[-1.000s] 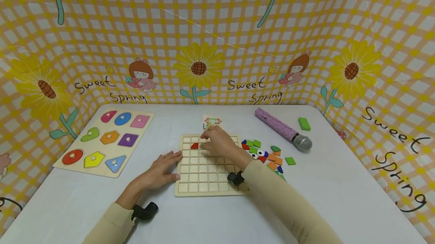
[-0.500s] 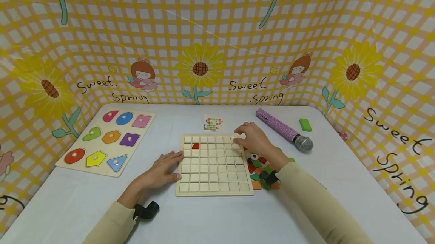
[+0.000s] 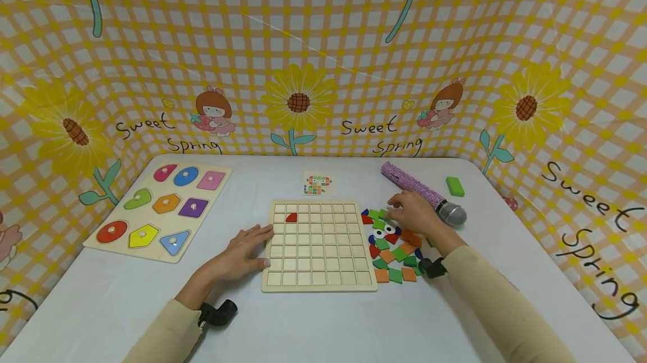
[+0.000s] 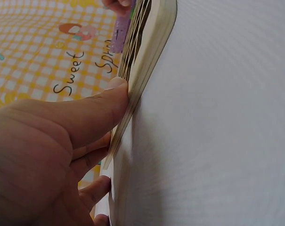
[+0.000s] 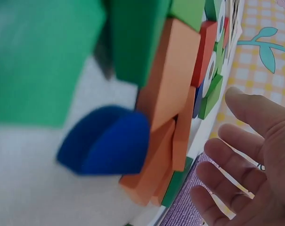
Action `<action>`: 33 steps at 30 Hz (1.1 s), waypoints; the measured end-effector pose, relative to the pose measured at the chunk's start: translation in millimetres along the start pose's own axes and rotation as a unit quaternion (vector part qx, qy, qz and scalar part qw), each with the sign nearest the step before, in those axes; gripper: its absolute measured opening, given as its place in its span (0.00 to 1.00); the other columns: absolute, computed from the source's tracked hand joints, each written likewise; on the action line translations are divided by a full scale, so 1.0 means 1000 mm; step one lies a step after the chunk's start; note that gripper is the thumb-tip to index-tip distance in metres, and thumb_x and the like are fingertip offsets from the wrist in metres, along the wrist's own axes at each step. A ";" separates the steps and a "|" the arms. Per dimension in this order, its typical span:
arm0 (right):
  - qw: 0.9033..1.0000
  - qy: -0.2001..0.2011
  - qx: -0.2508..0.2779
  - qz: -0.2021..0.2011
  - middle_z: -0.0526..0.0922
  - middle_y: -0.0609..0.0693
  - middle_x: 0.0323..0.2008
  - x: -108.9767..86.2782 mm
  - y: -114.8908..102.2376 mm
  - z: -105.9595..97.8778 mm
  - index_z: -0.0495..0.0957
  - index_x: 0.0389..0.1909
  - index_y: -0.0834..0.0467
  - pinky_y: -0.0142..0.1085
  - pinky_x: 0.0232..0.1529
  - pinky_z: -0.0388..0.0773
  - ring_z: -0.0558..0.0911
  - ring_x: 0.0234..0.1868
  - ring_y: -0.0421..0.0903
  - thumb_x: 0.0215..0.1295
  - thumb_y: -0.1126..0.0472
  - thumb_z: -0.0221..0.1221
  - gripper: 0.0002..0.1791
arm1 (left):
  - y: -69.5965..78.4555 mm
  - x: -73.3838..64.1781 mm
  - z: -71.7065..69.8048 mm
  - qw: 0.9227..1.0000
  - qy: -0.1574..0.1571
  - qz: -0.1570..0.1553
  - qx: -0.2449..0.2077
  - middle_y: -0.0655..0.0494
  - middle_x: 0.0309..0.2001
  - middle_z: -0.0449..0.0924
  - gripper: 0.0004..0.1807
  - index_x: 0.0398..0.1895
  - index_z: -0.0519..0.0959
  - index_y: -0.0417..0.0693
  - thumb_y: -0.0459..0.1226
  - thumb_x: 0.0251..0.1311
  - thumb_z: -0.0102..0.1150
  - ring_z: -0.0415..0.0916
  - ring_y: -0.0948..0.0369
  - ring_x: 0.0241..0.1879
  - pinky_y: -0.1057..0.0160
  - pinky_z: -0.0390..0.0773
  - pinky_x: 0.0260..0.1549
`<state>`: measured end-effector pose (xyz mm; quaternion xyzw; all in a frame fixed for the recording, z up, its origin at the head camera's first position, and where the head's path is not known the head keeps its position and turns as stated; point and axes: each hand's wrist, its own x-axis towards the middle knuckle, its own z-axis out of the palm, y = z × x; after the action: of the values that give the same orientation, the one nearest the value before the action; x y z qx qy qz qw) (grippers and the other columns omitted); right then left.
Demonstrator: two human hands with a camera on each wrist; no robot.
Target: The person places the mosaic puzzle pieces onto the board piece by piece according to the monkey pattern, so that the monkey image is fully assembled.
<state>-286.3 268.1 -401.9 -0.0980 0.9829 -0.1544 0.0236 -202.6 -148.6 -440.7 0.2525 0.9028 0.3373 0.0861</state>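
Note:
A wooden grid board (image 3: 318, 247) lies flat in the middle of the table, one red quarter-circle piece (image 3: 291, 217) in its second row. My left hand (image 3: 237, 253) rests along the board's left edge; in the left wrist view its thumb (image 4: 100, 113) touches the side of the board. My right hand (image 3: 414, 212) hovers at the far side of a heap of coloured pieces, fingers loosely bent with nothing between them. The heap holds green squares (image 3: 395, 276), orange pieces (image 5: 168, 75), a blue quarter-circle (image 5: 116, 141) and white eye pieces (image 3: 379, 233).
A small pattern card (image 3: 318, 183) lies behind the board. Behind my right hand is a glittery purple microphone (image 3: 409, 183), with a green block (image 3: 455, 186) further right. At the left lies a knobbed shape puzzle (image 3: 174, 183). Patterned cloth (image 3: 242, 82) walls the table's back and sides.
My right hand has moved right from over the grid board to the heap of pieces, uncovering the board and the pattern card. My left hand has stayed at the board's edge.

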 end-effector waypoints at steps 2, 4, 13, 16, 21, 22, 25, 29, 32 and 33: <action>1.000 -0.007 0.001 -0.003 0.80 0.60 0.47 -0.001 0.001 -0.001 0.79 0.50 0.62 0.52 0.53 0.73 0.74 0.49 0.55 0.60 0.54 0.61 0.21 | 0.000 0.000 0.000 1.000 0.000 0.001 0.001 0.45 0.73 0.54 0.36 0.69 0.60 0.38 0.40 0.60 0.59 0.43 0.42 0.74 0.38 0.37 0.69; 1.000 -0.012 0.003 -0.006 0.80 0.59 0.46 -0.002 0.002 0.000 0.79 0.50 0.62 0.52 0.53 0.73 0.74 0.48 0.54 0.59 0.54 0.61 0.21 | -0.001 0.000 0.000 1.000 -0.001 0.002 0.002 0.45 0.73 0.54 0.36 0.69 0.60 0.38 0.40 0.60 0.59 0.43 0.42 0.74 0.38 0.37 0.69; 1.000 -0.028 -0.004 -0.010 0.81 0.55 0.40 0.002 0.007 0.006 0.81 0.48 0.60 0.47 0.49 0.74 0.73 0.42 0.50 0.58 0.52 0.63 0.20 | -0.002 0.001 -0.001 1.000 -0.001 0.005 0.005 0.44 0.73 0.55 0.36 0.69 0.60 0.38 0.40 0.59 0.59 0.44 0.41 0.73 0.37 0.38 0.69; 1.000 -0.028 -0.003 -0.010 0.81 0.55 0.40 0.002 0.007 0.007 0.81 0.47 0.60 0.48 0.50 0.74 0.74 0.43 0.50 0.57 0.52 0.63 0.20 | -0.002 0.001 -0.001 1.000 -0.001 0.005 0.006 0.44 0.73 0.55 0.36 0.69 0.60 0.38 0.40 0.59 0.59 0.44 0.41 0.73 0.37 0.38 0.69; 1.000 -0.023 -0.009 -0.013 0.81 0.55 0.40 0.003 0.009 0.008 0.82 0.46 0.60 0.49 0.52 0.73 0.73 0.44 0.51 0.58 0.53 0.63 0.18 | -0.001 0.001 -0.001 1.000 0.001 0.005 0.002 0.44 0.73 0.54 0.36 0.69 0.60 0.38 0.39 0.59 0.60 0.43 0.41 0.73 0.38 0.38 0.69; 1.000 -0.022 -0.012 -0.015 0.81 0.55 0.40 0.003 0.010 0.009 0.82 0.45 0.60 0.49 0.52 0.73 0.73 0.44 0.51 0.58 0.54 0.63 0.18 | -0.001 0.001 -0.001 1.000 0.001 0.005 0.001 0.44 0.73 0.54 0.36 0.69 0.60 0.38 0.39 0.59 0.60 0.43 0.41 0.73 0.38 0.38 0.69; 0.999 -0.019 -0.019 -0.020 0.81 0.55 0.40 0.003 0.010 0.009 0.82 0.45 0.60 0.50 0.52 0.72 0.73 0.44 0.51 0.58 0.54 0.63 0.17 | -0.001 0.000 -0.001 1.000 0.001 0.005 0.000 0.44 0.73 0.54 0.36 0.69 0.60 0.38 0.39 0.59 0.60 0.43 0.41 0.73 0.38 0.37 0.69; 0.999 -0.017 -0.022 -0.021 0.81 0.55 0.39 0.003 0.010 0.009 0.82 0.45 0.59 0.50 0.51 0.72 0.73 0.44 0.52 0.58 0.55 0.63 0.17 | -0.001 0.000 -0.001 1.000 0.001 0.004 -0.003 0.44 0.73 0.54 0.36 0.69 0.60 0.38 0.39 0.59 0.60 0.43 0.41 0.73 0.38 0.37 0.69; 1.000 -0.015 -0.015 -0.019 0.81 0.55 0.41 0.002 0.010 0.010 0.82 0.45 0.60 0.50 0.51 0.72 0.73 0.44 0.52 0.58 0.55 0.63 0.17 | -0.001 0.000 0.000 1.000 0.001 0.003 -0.004 0.44 0.73 0.54 0.36 0.69 0.60 0.37 0.39 0.59 0.60 0.43 0.41 0.73 0.38 0.36 0.69; 1.000 -0.015 -0.009 -0.017 0.81 0.56 0.42 0.002 0.010 0.009 0.82 0.46 0.60 0.51 0.52 0.72 0.73 0.45 0.52 0.58 0.55 0.62 0.17 | -0.001 0.000 0.000 1.000 0.002 0.003 -0.004 0.44 0.73 0.54 0.36 0.69 0.60 0.38 0.39 0.59 0.60 0.43 0.41 0.73 0.38 0.36 0.69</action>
<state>-289.7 273.8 -413.8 -0.1174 0.9820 -0.1441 0.0345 -203.2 -149.2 -441.1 0.2540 0.9010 0.3413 0.0845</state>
